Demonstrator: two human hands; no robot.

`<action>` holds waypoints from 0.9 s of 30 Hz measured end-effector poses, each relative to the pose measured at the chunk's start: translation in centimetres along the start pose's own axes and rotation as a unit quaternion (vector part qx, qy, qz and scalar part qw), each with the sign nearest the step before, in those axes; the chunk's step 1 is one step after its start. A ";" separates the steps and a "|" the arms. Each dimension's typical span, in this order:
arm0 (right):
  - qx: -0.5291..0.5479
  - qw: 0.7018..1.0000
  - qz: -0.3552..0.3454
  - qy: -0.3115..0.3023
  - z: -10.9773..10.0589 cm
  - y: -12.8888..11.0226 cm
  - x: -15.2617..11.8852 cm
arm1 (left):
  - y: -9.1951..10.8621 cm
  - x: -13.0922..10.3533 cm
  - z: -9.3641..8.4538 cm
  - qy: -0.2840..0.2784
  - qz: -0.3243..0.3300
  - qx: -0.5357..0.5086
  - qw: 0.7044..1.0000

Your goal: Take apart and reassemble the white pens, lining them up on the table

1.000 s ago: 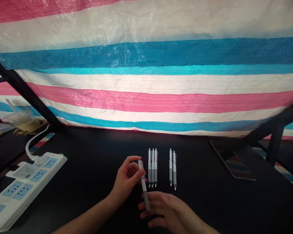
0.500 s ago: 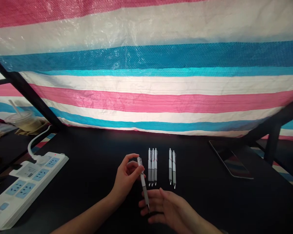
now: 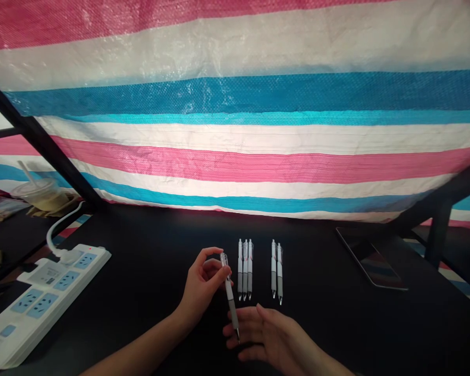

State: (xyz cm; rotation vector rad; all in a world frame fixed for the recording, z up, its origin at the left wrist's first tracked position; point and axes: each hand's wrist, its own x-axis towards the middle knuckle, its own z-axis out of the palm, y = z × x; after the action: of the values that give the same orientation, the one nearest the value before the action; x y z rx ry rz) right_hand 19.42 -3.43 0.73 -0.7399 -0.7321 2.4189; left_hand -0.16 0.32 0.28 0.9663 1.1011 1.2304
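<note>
My left hand (image 3: 206,282) grips a white pen (image 3: 231,298) with a grey lower barrel by its clip end, tip pointing down toward me. Behind the pen's lower part is my right hand (image 3: 264,331), palm turned inward and fingers spread; whether its fingertips touch the pen I cannot tell. Beyond the hands, three similar pens (image 3: 245,269) lie side by side on the black table (image 3: 152,250). A short gap to their right separates them from a pair of pens (image 3: 277,271), tips toward me as well.
A white power strip (image 3: 43,308) with a plugged-in cable lies at the left. On the right rests a dark tablet (image 3: 370,258). A striped plastic sheet (image 3: 235,136) hangs behind the table, between black frame bars (image 3: 50,156). A lidded cup (image 3: 43,193) stands far left.
The camera view has shifted very slightly. Both hands and the held pen keep practically the same pose, and the pens on the table stay in place.
</note>
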 end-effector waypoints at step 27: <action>-0.089 0.994 -0.007 0.065 0.4 0.5 0.1 | 0.7 0.7 0.0 -0.031 -0.006 0.022 0.999</action>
State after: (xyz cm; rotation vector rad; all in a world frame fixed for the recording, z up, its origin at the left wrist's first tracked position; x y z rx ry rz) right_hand 18.91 -3.90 0.67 -0.9497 -0.9046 2.2874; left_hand -0.34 1.14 0.89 1.0242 1.0874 1.1628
